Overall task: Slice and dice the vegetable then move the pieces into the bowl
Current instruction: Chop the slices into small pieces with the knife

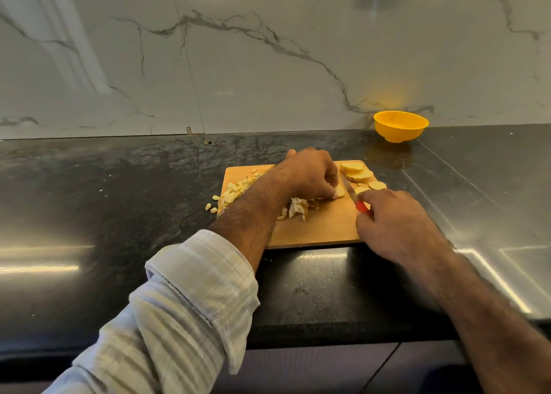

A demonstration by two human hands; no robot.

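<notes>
From the head camera, no brand, label or writing can be read on anything on the counter.

The left hand (310, 174) reaches over the wooden cutting board (322, 229), fingers curled downward, the fingertips pinching a pale slice (339, 191) against the board near its centre. The rolled cuff of a striped shirt sleeve (193, 289) covers that forearm at about 7 o'clock from the board.

The right hand (396, 226) sits at the board's 4 o'clock edge, fingers wrapped round the red handle of a small knife (356, 200). The narrow blade points toward 11 o'clock, its tip just beside the pinched slice, between the two hands.

A stack of round vegetable slices (357, 174) lies at the board's 1 o'clock corner, a few single rounds spilling toward 3 o'clock. Diced pieces (235, 192) are heaped along the 9 o'clock side, several lying off the board on the dark stone counter (119, 200). More cut strips (295, 210) lie under the left wrist.

The yellow bowl (401, 125) stands at 1 o'clock, well apart from the board, against the white marble backsplash (268, 66); what is inside it cannot be seen.
</notes>
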